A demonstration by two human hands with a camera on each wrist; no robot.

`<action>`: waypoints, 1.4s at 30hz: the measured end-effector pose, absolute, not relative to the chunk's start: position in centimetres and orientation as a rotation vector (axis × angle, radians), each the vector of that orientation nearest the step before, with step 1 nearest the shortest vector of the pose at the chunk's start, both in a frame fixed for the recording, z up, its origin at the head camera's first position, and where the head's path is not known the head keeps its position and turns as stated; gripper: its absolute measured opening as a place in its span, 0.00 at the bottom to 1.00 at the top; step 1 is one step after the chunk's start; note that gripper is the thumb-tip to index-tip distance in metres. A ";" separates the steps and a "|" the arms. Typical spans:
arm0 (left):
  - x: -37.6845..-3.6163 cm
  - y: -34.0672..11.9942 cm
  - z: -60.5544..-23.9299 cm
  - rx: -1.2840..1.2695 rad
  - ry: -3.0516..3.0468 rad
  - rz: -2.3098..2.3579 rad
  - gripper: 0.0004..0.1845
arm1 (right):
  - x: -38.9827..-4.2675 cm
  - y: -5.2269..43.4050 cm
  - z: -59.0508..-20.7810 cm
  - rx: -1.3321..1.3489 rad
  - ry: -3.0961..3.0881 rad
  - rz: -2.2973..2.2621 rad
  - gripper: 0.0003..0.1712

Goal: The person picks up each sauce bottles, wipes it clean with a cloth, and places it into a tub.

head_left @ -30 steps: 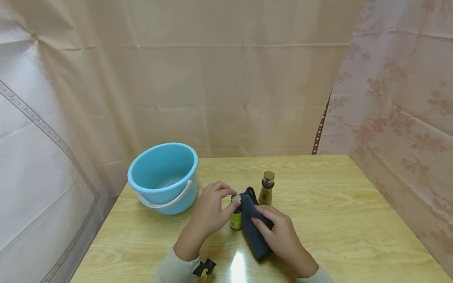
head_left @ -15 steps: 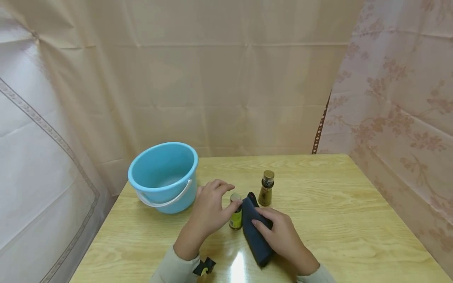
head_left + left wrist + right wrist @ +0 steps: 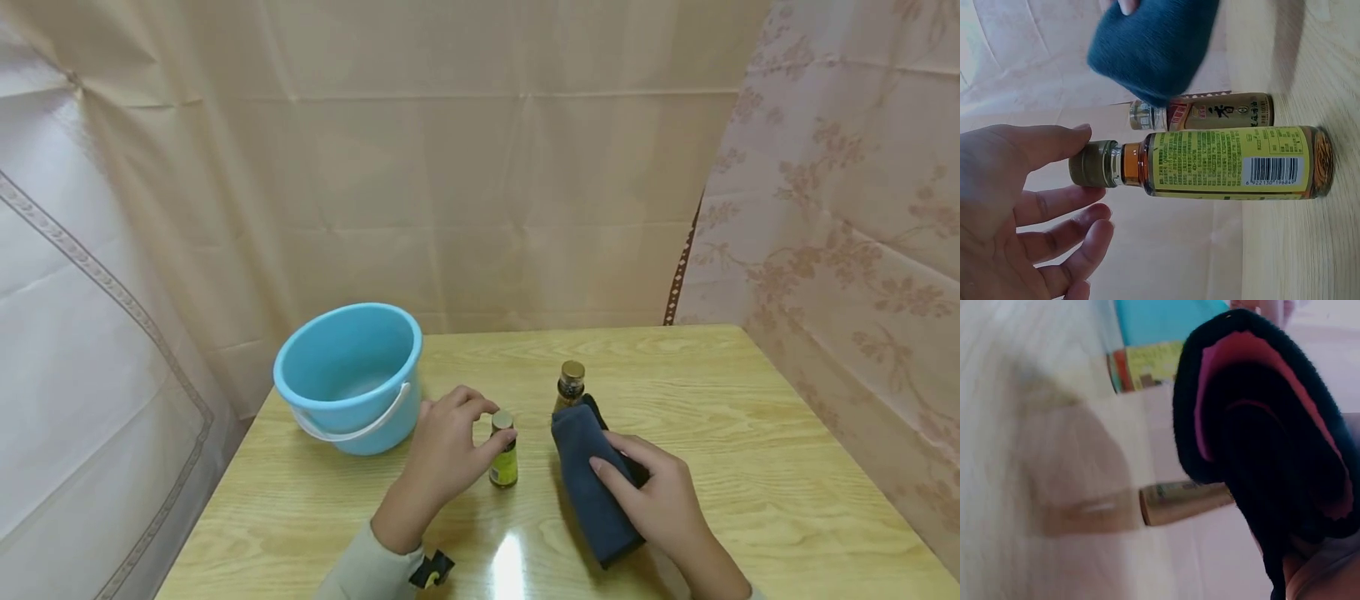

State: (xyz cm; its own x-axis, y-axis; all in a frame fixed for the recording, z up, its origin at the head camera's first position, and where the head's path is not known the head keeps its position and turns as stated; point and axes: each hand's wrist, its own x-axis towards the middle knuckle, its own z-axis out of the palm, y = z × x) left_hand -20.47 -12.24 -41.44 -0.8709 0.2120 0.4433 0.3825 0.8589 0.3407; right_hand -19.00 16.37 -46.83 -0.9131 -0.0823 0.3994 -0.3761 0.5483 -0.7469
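A person sits at a pale wooden table (image 3: 750,433) with two small bottles and a folded cloth in front of them. The left hand (image 3: 442,454) steadies the yellow-labelled bottle (image 3: 504,458), thumb and fingertips pinching its dull gold cap (image 3: 1092,164); the bottle stands upright on the tabletop near the middle. The right hand (image 3: 663,500) grips a folded dark blue cloth (image 3: 592,483), fingers curled over its upper face, with the cloth's far end raised and lying just beside, perhaps touching, the brown bottle (image 3: 568,387) that stands behind it. The right wrist view shows a pink inner layer inside the fold of the cloth and the brown bottle close below it, though that view is blurred. The cloth is apart from the yellow-labelled bottle, with bare table between them. A light blue bucket (image 3: 348,375) with a white handle stands at the left, well clear of both hands. Judging by this, the step in hand looks like wiping the bottles, with the cloth at the brown one; the next move would call for a firm hold on that bottle, since a sideways rub could tip something so narrow.
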 end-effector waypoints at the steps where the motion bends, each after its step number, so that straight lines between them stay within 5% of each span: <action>1: -20.5 -12.2 -41.5 -0.442 -2.631 -0.604 0.22 | -18.9 16.7 -46.7 0.358 -2.463 1.302 0.20; 21: -20.2 -12.8 -40.2 -0.488 -2.619 -0.582 0.17 | -19.4 21.6 -47.0 -0.164 -2.266 1.715 0.28; 42: -20.4 -17.3 -28.8 -0.461 -2.583 -0.634 0.19 | -19.8 21.2 -47.8 -0.246 -2.230 1.802 0.28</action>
